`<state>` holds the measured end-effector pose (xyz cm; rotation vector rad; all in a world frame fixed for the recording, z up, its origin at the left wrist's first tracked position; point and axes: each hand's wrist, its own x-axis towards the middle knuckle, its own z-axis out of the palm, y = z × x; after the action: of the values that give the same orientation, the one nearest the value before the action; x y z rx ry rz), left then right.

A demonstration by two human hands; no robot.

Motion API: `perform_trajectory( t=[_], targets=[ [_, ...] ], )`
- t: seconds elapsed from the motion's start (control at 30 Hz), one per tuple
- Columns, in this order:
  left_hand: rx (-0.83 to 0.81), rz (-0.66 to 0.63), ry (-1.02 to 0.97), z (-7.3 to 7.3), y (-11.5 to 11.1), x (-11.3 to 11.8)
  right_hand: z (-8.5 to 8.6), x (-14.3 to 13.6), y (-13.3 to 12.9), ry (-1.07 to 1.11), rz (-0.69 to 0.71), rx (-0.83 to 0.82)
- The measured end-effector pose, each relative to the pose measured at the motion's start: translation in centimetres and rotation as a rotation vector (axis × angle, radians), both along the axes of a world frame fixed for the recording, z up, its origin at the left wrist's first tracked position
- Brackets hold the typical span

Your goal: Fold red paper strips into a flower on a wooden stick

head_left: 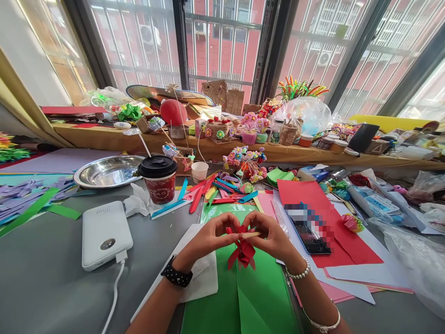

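My left hand (213, 235), with a black dotted watch band on its wrist, is closed in a pinch on the upper part of a red paper flower (245, 256). Opposite it, my right hand (273, 235) also pinches at the flower's top, and a short pale stick (251, 235) lies between its fingers. The flower's curled petals hang below the fingertips, above a green sheet (222, 308). Fingers partly hide the flower's upper part. White tissue-like paper (203, 278) lies beneath my left wrist.
At left are a white power bank (106, 234) with a cable, a lidded coffee cup (159, 181) and a metal plate (111, 170). Coloured paper strips (219, 188) lie ahead. At right, a phone (311, 232) rests on red paper (358, 241). Crafts crowd the windowsill.
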<state>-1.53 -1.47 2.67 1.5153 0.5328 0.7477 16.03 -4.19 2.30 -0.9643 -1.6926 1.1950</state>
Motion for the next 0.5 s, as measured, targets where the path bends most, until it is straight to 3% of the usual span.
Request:
perform_trajectory(
  t=[0.5],
  targets=[
    [-0.073, 0.029, -0.027, -0.30, 0.48, 0.08, 0.34, 0.03, 0.19, -0.097, -0.039, 0.039]
  ],
)
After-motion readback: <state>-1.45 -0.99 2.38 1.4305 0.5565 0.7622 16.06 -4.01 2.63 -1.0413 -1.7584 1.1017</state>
